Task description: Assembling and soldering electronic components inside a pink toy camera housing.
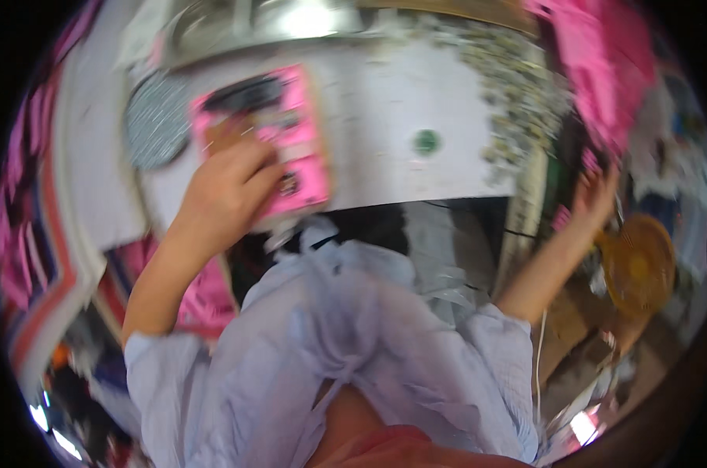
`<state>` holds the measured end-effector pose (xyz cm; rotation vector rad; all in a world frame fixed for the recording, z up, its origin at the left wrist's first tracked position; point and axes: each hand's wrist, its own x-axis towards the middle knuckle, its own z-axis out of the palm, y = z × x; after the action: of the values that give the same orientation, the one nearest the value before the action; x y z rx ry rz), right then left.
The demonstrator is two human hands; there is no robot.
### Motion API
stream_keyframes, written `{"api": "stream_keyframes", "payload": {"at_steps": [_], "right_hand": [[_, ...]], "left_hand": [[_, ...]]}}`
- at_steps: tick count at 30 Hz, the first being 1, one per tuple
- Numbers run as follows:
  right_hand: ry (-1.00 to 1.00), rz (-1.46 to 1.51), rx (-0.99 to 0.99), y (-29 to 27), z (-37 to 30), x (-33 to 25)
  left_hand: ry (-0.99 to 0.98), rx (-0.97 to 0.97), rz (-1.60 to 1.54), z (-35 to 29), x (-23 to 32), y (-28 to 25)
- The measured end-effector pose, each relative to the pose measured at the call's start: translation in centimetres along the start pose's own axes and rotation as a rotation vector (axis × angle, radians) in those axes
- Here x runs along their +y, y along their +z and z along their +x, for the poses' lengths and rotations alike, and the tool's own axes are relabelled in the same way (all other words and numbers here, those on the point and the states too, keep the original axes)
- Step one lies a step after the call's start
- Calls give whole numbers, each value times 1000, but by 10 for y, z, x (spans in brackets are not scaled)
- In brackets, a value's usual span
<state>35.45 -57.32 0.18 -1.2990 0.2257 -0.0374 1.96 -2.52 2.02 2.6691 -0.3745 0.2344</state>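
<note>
My left hand point(232, 187) is over a flat pink board or shallow box point(314, 132) on the white table, its fingers curled. An orange-brown shape point(232, 131) shows beyond its knuckles; blur hides whether the hand holds it. On the pink surface lie a long black piece point(244, 94) and a small dark round item point(288, 184). Off to the right, beyond the table edge, my right hand point(597, 195) reaches up to the lower end of a hanging bright pink cloth or plastic point(603, 86). Its fingers are smeared by motion, and small pink patches show beside them.
A round grey lidded tin or dish point(158, 121) sits left of the pink board. Shiny metal trays point(236, 48) line the far edge. Small pale pieces point(517, 101) are scattered at the table's right. A green disc point(427, 142) lies mid-table. An amber plastic bowl point(640, 265) stands lower right.
</note>
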Motion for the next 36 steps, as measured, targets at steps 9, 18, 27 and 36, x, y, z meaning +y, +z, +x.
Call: {"api": "stream_keyframes", "payload": {"at_steps": [9,18,27,36], "right_hand": [[-1,-154,-338,167,-162,72],[-562,-892,-979,328,-232,113],[-610,-1242,-1044,357,-241,107],[-696,-1444,-1182,375,-239,94]], "left_hand": [[-175,241,-95,-27,3,6],[-111,219,-38,-24,0,16],[-123,271,-69,-30,-3,17],[-152,410,67,2,-9,18]]}}
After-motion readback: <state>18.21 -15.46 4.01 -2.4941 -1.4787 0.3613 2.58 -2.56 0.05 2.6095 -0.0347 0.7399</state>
